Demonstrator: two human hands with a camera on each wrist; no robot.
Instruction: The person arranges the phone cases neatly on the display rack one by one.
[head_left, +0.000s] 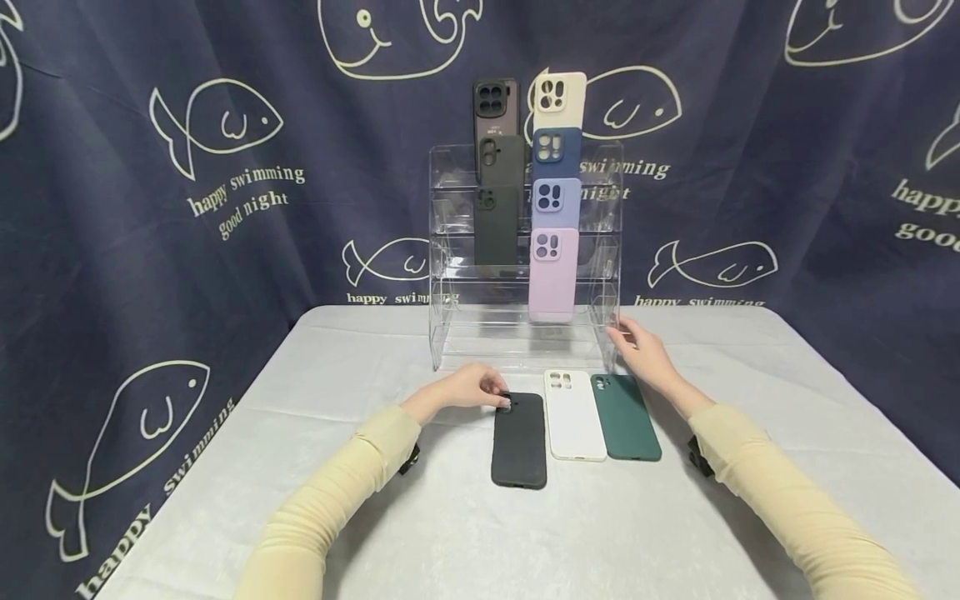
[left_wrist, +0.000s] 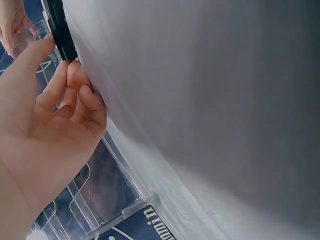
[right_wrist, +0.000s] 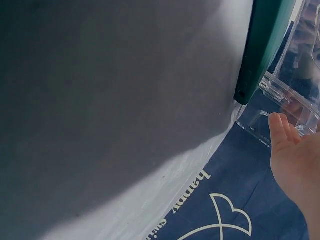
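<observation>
A black phone case (head_left: 519,442) lies on the table in front of me. At its top left corner, my left hand (head_left: 472,386) pinches its camera end between thumb and fingers; the left wrist view shows the fingertips under the case edge (left_wrist: 61,30). My right hand (head_left: 647,354) grips the right side panel of a clear tiered display stand (head_left: 480,337), near its base. Part of that grip is hidden in the right wrist view, where the fingers (right_wrist: 281,131) lie along the plastic. A white phone case (head_left: 576,417) and a dark green phone case (head_left: 626,418) lie beside the black one.
On the stand's tiers, a left column of dark cases (head_left: 497,229) stands beside a right column with cream (head_left: 570,96), navy (head_left: 567,154), lavender (head_left: 566,204) and pink (head_left: 553,287) cases. Behind the table (head_left: 360,350) hangs a dark blue fish-print curtain (head_left: 255,200).
</observation>
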